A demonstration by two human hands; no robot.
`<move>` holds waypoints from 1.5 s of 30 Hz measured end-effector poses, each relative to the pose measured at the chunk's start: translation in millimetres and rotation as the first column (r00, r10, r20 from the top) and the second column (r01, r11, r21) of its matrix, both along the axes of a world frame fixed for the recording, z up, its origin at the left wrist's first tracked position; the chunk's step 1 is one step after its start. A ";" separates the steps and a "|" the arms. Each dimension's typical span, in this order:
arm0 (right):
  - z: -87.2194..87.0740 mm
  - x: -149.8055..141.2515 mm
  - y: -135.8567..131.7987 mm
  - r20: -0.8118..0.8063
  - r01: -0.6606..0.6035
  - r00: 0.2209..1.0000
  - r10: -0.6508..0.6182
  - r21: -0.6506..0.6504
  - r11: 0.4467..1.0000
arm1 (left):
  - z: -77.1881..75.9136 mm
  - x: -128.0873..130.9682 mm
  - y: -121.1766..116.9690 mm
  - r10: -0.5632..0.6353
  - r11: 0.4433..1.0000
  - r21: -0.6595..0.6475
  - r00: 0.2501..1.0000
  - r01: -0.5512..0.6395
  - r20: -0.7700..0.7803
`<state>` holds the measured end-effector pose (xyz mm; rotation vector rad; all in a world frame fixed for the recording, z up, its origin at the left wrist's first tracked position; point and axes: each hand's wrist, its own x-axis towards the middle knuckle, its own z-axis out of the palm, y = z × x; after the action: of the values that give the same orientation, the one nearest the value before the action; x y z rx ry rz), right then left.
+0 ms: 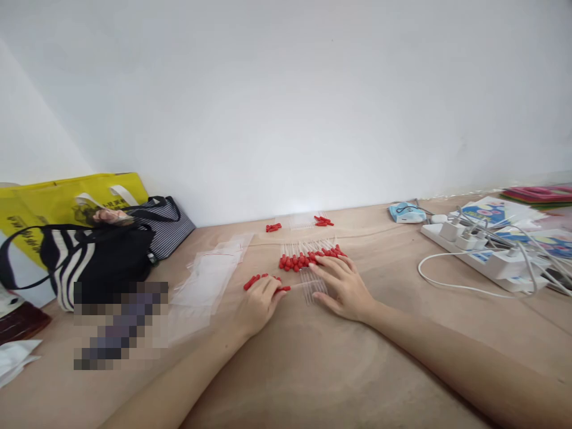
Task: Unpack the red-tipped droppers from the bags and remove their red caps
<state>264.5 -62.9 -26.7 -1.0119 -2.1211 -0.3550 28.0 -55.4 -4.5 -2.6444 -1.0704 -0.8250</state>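
Observation:
My left hand (259,305) is closed in a pinch on a dropper with a red rubber bulb (283,289), whose thin clear tube points right. More loose red bulbs (251,282) lie just beyond its knuckles. Fingers apart, my right hand (346,291) rests palm down over a bunch of thin clear tubes (308,287). Its fingertips reach the near edge of a row of red-bulbed droppers (297,260), whose clear stems point toward the wall. Whether those fingertips press on a bulb is hard to make out.
Clear plastic bags (208,274) lie flat on the left. Small red bulb piles (324,221) and clear tubes lie near the wall. A power strip (473,256) with cables stands right, by a blue packet (406,213). Black (102,262) and yellow bags (40,196) stand left.

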 end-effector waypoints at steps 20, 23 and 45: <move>-3.4 -19.1 1.7 0.055 -0.176 0.984 0.167 0.230 0.957 | -8.8 18.5 -4.9 -0.052 0.999 0.013 0.998 0.053 -0.025; -3.2 -17.8 1.1 0.081 -0.191 0.981 0.176 0.242 0.951 | -8.0 16.8 -5.8 -0.074 0.997 0.006 0.997 0.075 -0.026; 0.7 -14.8 -3.8 0.046 -0.209 0.978 0.204 0.186 0.960 | -7.8 13.8 -7.1 -0.185 0.983 -0.029 0.982 0.184 -0.026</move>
<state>249.7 -66.7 -26.0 -0.6725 -2.1457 -0.4588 41.8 -62.5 -12.4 -2.8009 -0.8444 -0.8092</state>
